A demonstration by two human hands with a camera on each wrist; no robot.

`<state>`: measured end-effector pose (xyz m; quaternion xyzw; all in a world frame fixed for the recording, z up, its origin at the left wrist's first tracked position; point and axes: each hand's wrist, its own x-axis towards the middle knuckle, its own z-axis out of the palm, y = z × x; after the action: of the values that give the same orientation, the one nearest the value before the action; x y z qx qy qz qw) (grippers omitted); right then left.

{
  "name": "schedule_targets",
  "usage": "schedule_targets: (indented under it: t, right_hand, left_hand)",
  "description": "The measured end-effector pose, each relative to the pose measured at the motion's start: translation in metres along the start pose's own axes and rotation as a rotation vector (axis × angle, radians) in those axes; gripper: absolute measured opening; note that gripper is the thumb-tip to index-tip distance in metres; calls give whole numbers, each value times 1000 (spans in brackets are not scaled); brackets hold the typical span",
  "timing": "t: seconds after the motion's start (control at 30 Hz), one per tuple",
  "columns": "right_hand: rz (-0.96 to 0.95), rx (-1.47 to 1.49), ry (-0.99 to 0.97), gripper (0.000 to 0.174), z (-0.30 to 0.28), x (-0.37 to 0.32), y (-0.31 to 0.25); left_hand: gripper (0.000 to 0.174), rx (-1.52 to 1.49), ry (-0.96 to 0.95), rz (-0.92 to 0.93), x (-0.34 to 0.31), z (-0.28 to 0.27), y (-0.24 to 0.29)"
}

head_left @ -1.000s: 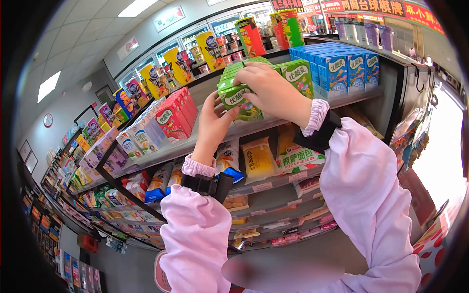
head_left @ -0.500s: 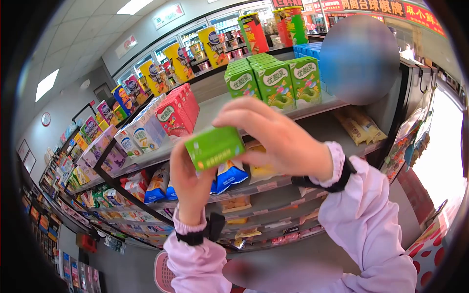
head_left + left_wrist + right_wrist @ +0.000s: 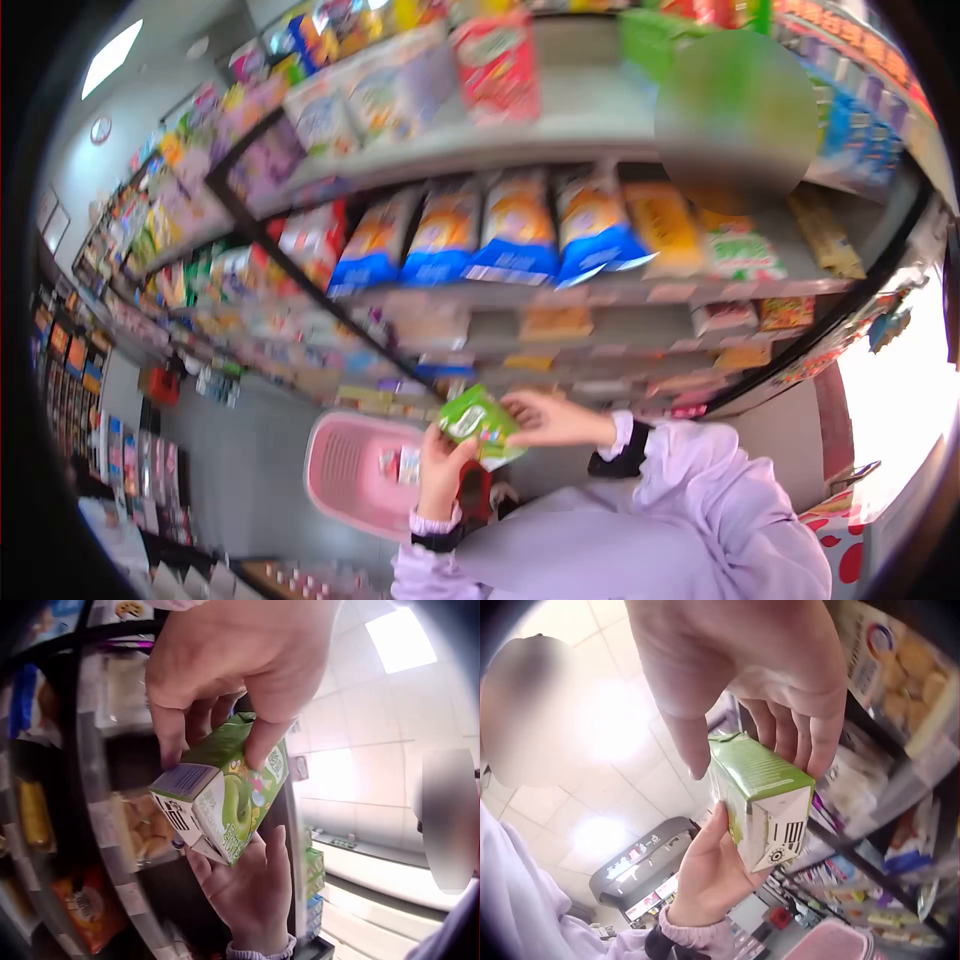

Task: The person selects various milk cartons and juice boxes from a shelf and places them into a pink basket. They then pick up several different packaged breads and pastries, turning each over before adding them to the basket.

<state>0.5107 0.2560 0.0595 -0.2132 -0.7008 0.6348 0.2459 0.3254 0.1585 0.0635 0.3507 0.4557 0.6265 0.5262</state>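
I hold a green drink carton [image 3: 475,425] in front of my body, its white end with a printed code showing in both wrist views. My left hand [image 3: 440,475] grips one end, thumb on the apple-picture side of the carton [image 3: 244,802] and fingers behind. My right hand [image 3: 560,418] is at the other end. In the right wrist view its thumb lies beside one edge of the carton [image 3: 761,772] and its fingers come round the opposite edge. Below and left of the carton is a pink basket [image 3: 335,480] with a few small packs inside.
Snack bags [image 3: 515,230] with blue lower ends line the shelf ahead. Above them stand pink drink cartons [image 3: 497,65] and green cartons [image 3: 650,45]. A black shelf frame bar [image 3: 290,265] slants down on the left.
The green carton came off the upper shelf row and down in both hands to just beside the basket. The head view has tilted downward, bringing the basket fully into sight.
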Motion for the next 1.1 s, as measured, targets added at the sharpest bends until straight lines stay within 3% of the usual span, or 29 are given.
schedule_targets:
  t: [0.1, 0.17, 0.2, 0.37, 0.57, 0.7, 0.83, 0.87, 0.97, 1.0, 1.1]
  right_hand:
    - [107, 93, 2, 56, 52, 27, 67]
    - [232, 38, -28, 51, 79, 47, 93]
    - [308, 149, -50, 48, 95, 58, 91]
    - [561, 308, -131, 39, 153, 110, 102]
    - [685, 346, -297, 39, 212, 173, 133]
    - [721, 320, -230, 41, 246, 195, 173]
    - [853, 177, -253, 39, 274, 204, 214]
    - [790, 140, -280, 38, 282, 200, 243]
    - [785, -65, -470, 36, 293, 202, 275]
    - [863, -69, -544, 38, 298, 196, 306]
    - [710, -375, -648, 41, 309, 202, 300]
  left_hand:
    - [39, 22, 20, -215, -10, -62, -23]
    - [38, -65, 79, -352, -16, -94, -26]
    - [38, -66, 111, -387, -19, -114, -28]
    - [36, -88, 234, -427, -26, -193, -37]
    - [38, -156, 383, -450, -32, -273, -54]
    - [37, -192, 460, -560, -37, -318, -83]
    - [30, -268, 472, -637, -39, -345, -106]
    - [29, -256, 477, -661, -41, -353, -120]
    - [27, -247, 513, -744, -50, -376, -177]
    - [25, -260, 539, -774, -55, -382, -197]
    - [24, -272, 682, -911, -56, -386, -212]
